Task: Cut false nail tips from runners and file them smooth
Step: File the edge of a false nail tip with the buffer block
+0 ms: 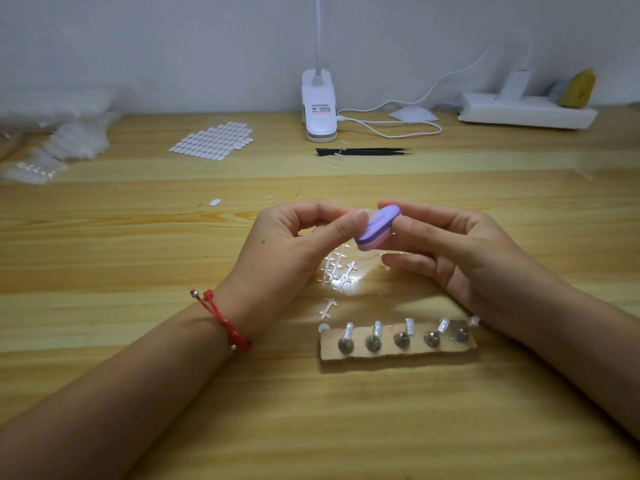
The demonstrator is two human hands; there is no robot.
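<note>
Head cam: right hand (460, 251) pinches the purple file block (377, 228) against a clear nail tip (371, 213) (barely visible) pinched by the left hand (298, 244), above bare runners (337, 271) on the table (138, 271).

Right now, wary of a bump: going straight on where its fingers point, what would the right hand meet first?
Likely the left hand: its thumb looks pressed against the file block that the right hand holds.

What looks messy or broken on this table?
Nothing looks broken. Clear cross-shaped scraps lie scattered on the table near the cardboard strip, and one white oval lies apart from the sheet of ovals.
</note>
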